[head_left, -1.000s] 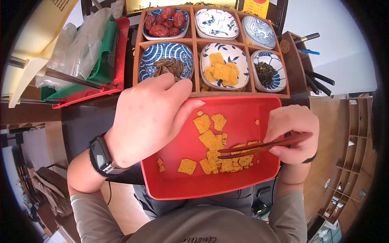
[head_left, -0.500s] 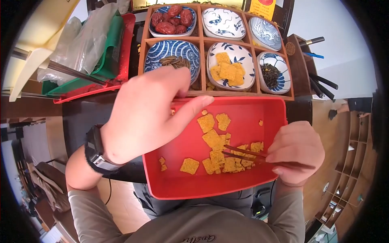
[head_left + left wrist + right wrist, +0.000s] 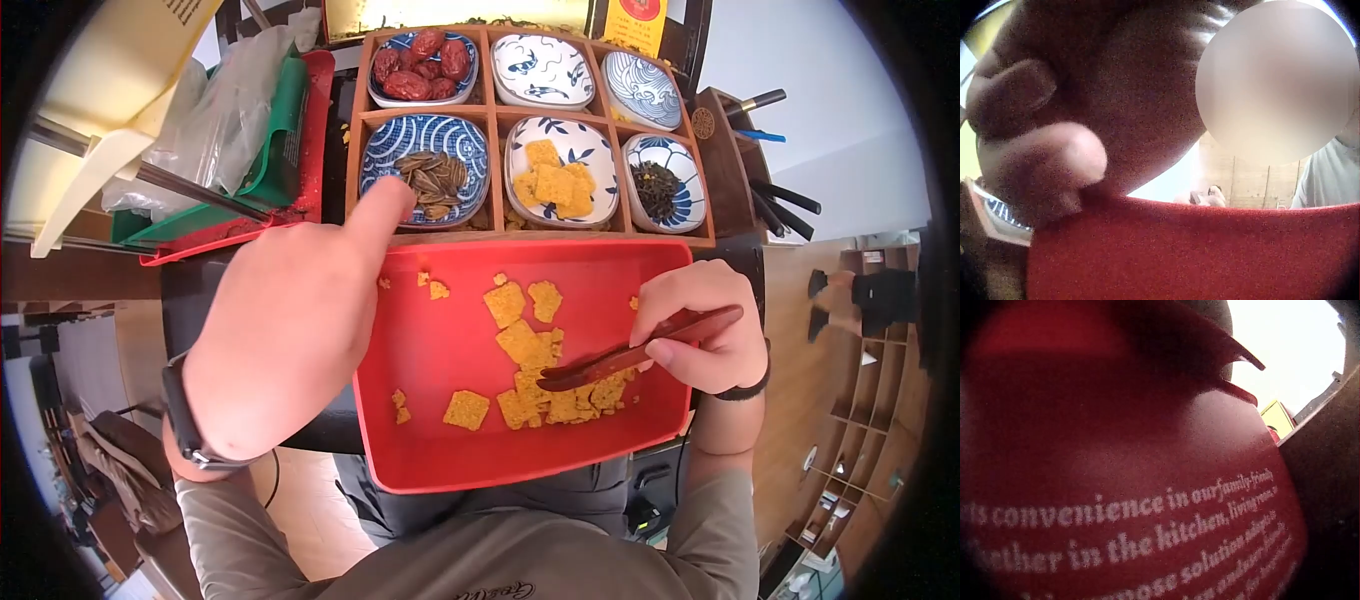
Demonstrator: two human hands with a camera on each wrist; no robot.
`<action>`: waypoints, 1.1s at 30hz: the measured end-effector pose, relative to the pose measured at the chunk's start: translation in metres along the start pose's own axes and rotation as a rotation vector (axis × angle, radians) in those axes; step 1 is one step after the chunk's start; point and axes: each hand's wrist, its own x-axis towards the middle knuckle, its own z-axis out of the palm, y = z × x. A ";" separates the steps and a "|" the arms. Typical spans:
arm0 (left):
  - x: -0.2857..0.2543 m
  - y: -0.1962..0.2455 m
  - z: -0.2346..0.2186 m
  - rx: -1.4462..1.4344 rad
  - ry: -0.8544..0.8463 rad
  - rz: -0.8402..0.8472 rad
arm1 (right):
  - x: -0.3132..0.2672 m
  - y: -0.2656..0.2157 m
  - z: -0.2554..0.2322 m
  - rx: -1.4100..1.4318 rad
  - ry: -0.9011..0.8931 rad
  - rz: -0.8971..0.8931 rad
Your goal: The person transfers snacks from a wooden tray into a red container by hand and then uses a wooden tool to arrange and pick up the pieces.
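My left hand [image 3: 290, 330] reaches over the left end of the red bin [image 3: 520, 480]. Its index finger [image 3: 385, 205] points at the near edge of a blue-patterned dish [image 3: 378, 155] of sunflower seeds [image 3: 435, 180]. In the left wrist view, loosely curled fingers [image 3: 1079, 153] hold nothing. My right hand [image 3: 705, 335] grips wooden tongs [image 3: 640, 352], their tips close together above yellow square crackers [image 3: 520, 345] and crumbs in the bin. The right wrist view shows the bin's lettered outer wall [image 3: 1116, 469], with the tongs' tips [image 3: 1250, 356] at top.
A wooden compartment tray [image 3: 497, 150] stands behind the bin, holding dishes of red dates [image 3: 410, 80], crackers [image 3: 555, 185] and tea leaves [image 3: 655, 192]. One patterned dish [image 3: 540, 75] is bare. Green and red bins [image 3: 275, 150] stand left; a wooden pen holder [image 3: 720, 150] is right.
My left hand has drawn back leftward from over the seeds, its index finger now stretched toward the dish, and the seeds show again. The tongs' tips have come closer together.
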 end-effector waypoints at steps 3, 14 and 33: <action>-0.004 0.008 -0.028 -0.223 0.015 -0.028 | -0.002 0.004 -0.003 0.124 0.006 0.043; -0.014 0.016 -0.032 -0.967 0.330 -0.098 | 0.000 0.014 -0.001 0.504 0.032 0.134; -0.002 -0.007 -0.027 -0.132 0.047 -0.016 | -0.008 0.016 -0.002 0.504 0.121 0.050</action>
